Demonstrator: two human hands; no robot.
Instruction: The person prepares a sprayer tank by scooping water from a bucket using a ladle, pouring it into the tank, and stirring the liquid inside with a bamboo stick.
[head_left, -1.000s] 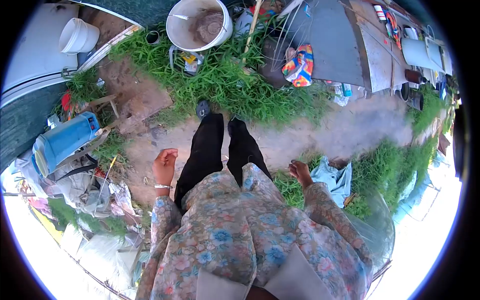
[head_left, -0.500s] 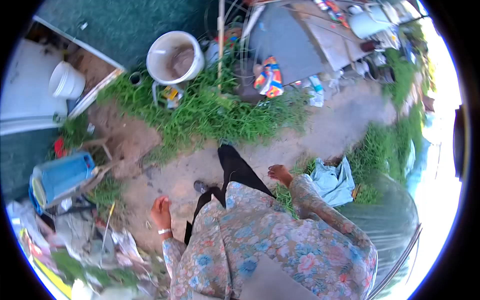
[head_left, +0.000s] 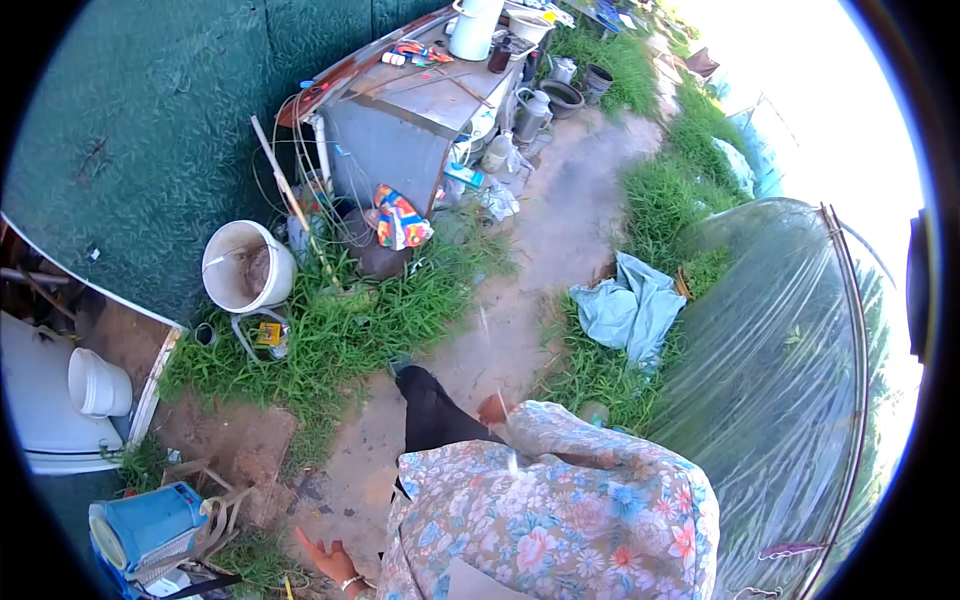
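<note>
My left hand (head_left: pixel 328 560) hangs low beside my body at the bottom of the view. Its fingers are stretched and apart, and nothing is in them; a bracelet circles the wrist. The nearest things to it are the bare path (head_left: pixel 365 465) and a blue plastic container (head_left: pixel 150 525) further left. My right hand (head_left: pixel 493 408) shows just past the floral sleeve (head_left: pixel 580 435), in front of my dark trouser leg (head_left: pixel 432 405). It is small and blurred, with the fingers mostly hidden, and touches no object that I can see.
Grass borders the path, with a large white bucket (head_left: pixel 248 268) on the left. A grey board (head_left: pixel 385 150) and several pots stand ahead. On the right lie a pale blue sheet (head_left: pixel 630 310) and a plastic-covered tunnel (head_left: pixel 770 370). A small white bucket (head_left: pixel 98 385) stands left.
My view has turned right and forward along the path, so more of the plastic tunnel shows. My left hand has opened its fingers. My right hand has swung in closer to my leg.
</note>
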